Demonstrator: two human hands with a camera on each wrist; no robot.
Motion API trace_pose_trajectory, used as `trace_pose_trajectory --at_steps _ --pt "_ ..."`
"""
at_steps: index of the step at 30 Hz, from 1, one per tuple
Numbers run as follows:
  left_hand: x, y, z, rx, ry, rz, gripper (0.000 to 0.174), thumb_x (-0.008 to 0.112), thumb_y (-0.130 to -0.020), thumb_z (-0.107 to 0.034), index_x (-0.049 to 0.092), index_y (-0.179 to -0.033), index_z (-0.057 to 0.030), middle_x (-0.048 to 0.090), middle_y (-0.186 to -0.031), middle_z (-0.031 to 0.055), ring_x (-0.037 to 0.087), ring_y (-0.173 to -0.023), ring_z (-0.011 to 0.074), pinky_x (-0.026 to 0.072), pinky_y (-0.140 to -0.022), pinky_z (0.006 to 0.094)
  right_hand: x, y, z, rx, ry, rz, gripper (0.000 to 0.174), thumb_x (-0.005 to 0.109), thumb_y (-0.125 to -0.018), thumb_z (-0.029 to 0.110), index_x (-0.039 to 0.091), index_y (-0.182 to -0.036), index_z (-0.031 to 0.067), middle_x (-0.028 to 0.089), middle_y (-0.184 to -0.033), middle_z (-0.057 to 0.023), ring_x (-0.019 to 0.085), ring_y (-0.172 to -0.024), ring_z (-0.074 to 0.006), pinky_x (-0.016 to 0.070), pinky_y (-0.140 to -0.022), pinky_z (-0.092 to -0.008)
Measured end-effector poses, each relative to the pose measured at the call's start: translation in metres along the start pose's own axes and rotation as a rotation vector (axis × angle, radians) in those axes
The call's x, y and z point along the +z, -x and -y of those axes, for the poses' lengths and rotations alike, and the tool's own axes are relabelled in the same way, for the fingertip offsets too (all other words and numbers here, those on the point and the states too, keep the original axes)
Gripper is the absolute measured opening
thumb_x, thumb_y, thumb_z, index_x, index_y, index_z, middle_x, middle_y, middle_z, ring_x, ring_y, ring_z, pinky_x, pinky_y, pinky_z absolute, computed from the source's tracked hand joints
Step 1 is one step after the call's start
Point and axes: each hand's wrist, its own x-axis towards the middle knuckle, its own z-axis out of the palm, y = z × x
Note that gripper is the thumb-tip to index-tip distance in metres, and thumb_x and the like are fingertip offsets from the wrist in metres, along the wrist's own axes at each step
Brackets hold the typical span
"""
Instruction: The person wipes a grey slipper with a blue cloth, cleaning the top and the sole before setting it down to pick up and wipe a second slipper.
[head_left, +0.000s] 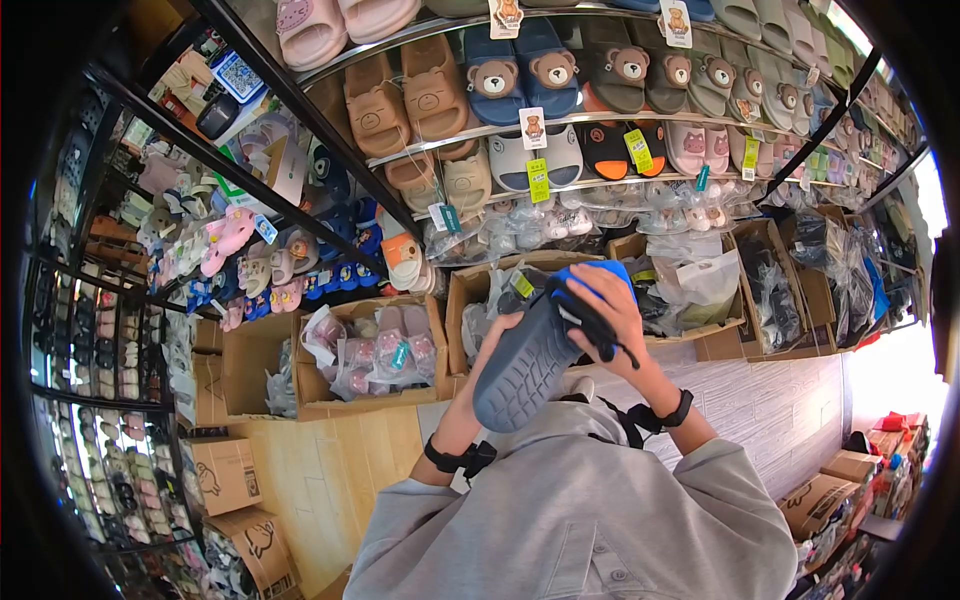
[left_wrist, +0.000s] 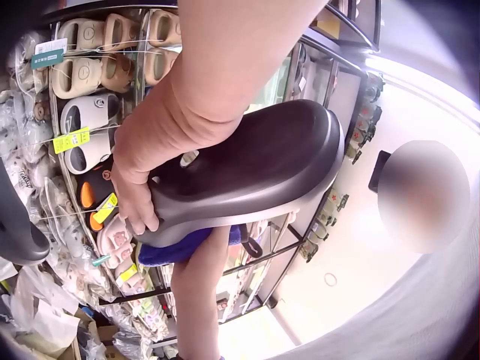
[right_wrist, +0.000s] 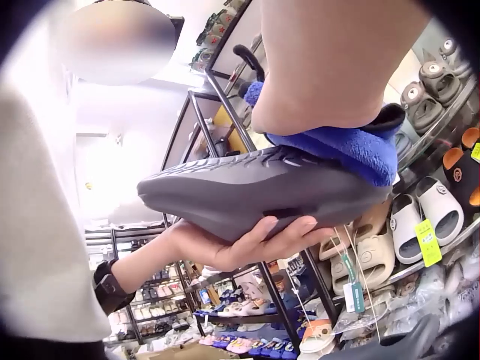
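A dark grey shoe (head_left: 525, 375) is held with its treaded sole turned up in the head view. My left hand (head_left: 490, 350) grips it from the side. The right wrist view shows the left hand (right_wrist: 240, 251) under the shoe, fingers spread along its smooth side. My right hand (head_left: 610, 300) is bent over the far end of the shoe, holding a fuzzy blue cloth (right_wrist: 337, 150) with a black loop. The cloth (left_wrist: 176, 249) lies right against the shoe in the left wrist view. The right palm is hidden.
Shelves of slippers with bear faces (head_left: 525, 75) and hanging tags curve ahead. Below them stand open cardboard boxes (head_left: 375, 395) with bagged slippers. More boxes (head_left: 225, 475) sit on the floor at left, beside a black rack (head_left: 105, 405). Another dark grey shape (left_wrist: 22, 221) edges into the left wrist view.
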Motion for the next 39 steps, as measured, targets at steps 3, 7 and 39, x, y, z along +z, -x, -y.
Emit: trace_pose_trajectory --at_steps 3,7,39 --pt "-0.007 -0.003 0.001 0.029 -0.042 0.023 0.055 0.058 -0.105 -0.048 0.066 -0.139 -0.0048 0.076 -0.119 0.0143 0.078 -0.094 0.0219 0.0647 -0.084 0.0327 0.0 -0.003 0.002 0.064 0.039 -0.018 0.063 0.084 -0.089 0.03 0.068 -0.144 0.005 0.065 -0.148 -0.0185 0.062 -0.133 -0.0424 0.0472 -0.114 -0.051" --pt "-0.01 -0.016 0.002 -0.01 0.089 0.093 0.055 0.059 -0.104 -0.047 0.064 -0.138 -0.0042 0.075 -0.118 0.0155 0.079 -0.092 0.0251 0.068 -0.075 0.0385 0.006 -0.01 0.017 0.004 0.112 -0.055 0.061 0.085 -0.087 0.031 0.071 -0.141 0.0069 0.066 -0.147 -0.0174 0.062 -0.133 -0.0402 0.0472 -0.114 -0.0523" --pt "-0.004 -0.001 0.002 0.074 -0.002 0.052 0.054 0.058 -0.106 -0.047 0.061 -0.141 -0.0057 0.072 -0.125 0.0118 0.076 -0.104 0.0214 0.0621 -0.09 0.0342 0.035 0.001 -0.014 -0.08 -0.095 -0.061 0.06 0.075 -0.097 0.043 0.068 -0.144 0.0064 0.066 -0.148 -0.0181 0.061 -0.138 -0.0406 0.0436 -0.118 -0.0546"
